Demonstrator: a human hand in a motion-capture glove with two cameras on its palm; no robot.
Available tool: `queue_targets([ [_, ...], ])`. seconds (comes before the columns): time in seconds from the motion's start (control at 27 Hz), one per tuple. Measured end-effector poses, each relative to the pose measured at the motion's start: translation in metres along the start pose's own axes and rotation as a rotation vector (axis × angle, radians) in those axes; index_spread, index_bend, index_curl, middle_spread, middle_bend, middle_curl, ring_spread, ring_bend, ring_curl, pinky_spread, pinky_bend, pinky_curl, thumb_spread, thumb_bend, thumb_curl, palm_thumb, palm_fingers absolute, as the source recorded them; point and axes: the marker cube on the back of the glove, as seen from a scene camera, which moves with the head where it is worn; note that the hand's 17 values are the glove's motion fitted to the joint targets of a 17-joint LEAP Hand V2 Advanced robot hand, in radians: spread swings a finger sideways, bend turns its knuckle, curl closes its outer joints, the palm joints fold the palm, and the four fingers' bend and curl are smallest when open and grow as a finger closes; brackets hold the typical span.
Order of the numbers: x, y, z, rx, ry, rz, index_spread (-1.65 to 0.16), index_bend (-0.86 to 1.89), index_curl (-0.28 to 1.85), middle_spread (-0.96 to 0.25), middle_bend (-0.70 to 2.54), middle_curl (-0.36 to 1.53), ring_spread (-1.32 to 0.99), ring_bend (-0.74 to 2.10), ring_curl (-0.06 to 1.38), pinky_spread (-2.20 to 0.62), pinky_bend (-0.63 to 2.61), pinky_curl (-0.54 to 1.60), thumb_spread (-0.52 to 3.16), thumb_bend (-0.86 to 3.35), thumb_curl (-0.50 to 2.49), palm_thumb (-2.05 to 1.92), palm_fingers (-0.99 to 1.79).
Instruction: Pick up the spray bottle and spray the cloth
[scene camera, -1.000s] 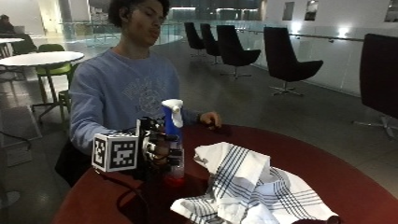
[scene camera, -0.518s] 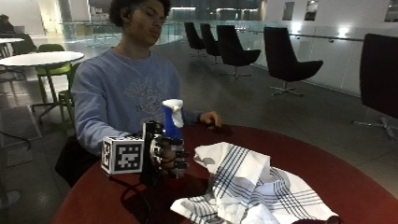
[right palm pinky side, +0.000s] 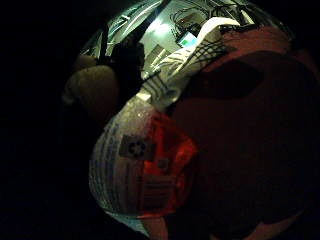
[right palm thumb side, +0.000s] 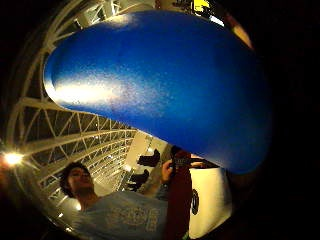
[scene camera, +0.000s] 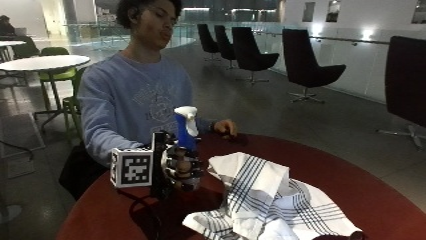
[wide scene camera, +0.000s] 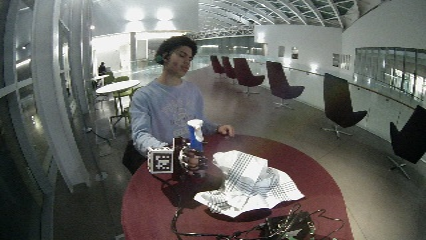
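- I see the round dark red table (scene camera: 373, 185) filling the lower part of the outside view, with the person seated at its far side.
- The white cloth with dark check stripes (scene camera: 273, 200) lies crumpled on the table, bunched up into a peak at the side nearest the bottle.
- The spray bottle (scene camera: 186, 135) stands upright just beside that peak, clear of the table as far as I can tell, blue neck and white trigger head above the glove.
- My grip, the gloved right hand (scene camera: 181, 169), has its fingers curled around the bottle's lower body.
- The bare left hand (scene camera: 225, 128) rests on the table's far edge, well apart from the cloth.
- In the little-finger palm view the bottle's labelled body (right palm pinky side: 140, 170) sits close to the palm, with the cloth (right palm pinky side: 180, 65) beyond it over the red table (right palm pinky side: 250, 140).
- In the thumb palm view the blue neck (right palm thumb side: 160, 85) fills most of the frame.
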Motion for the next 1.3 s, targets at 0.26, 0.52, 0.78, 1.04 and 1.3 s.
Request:
queue_targets([
  [0.26,-0.017,-0.008,0.003,-0.095,-0.058,0.011,-0.27,0.18,0.37,-0.08,0.40,0.45,-0.07,0.49,0.39,0.26,0.13,0.23,0.90,0.01,0.44,0.85,1.01],
  [0.52,-0.043,-0.016,0.004,-0.317,-0.037,0.054,-0.26,0.16,0.38,-0.07,0.38,0.45,-0.07,0.49,0.39,0.25,0.15,0.24,0.89,-0.03,0.46,0.84,1.04],
  [0.78,-0.053,-0.021,0.010,-0.499,-0.084,0.213,-0.24,0.15,0.39,-0.07,0.35,0.45,-0.06,0.47,0.39,0.25,0.18,0.25,0.94,-0.04,0.45,0.76,1.08],
  [1.04,-0.061,-0.026,0.020,-0.604,-0.128,0.357,-0.22,0.15,0.39,-0.05,0.33,0.45,-0.05,0.46,0.39,0.26,0.18,0.27,0.98,-0.04,0.44,0.71,1.10],
  [1.3,-0.058,-0.030,0.031,-0.617,-0.138,0.480,-0.20,0.15,0.39,-0.05,0.33,0.46,-0.04,0.46,0.39,0.27,0.18,0.28,1.01,-0.03,0.43,0.67,1.10],
])
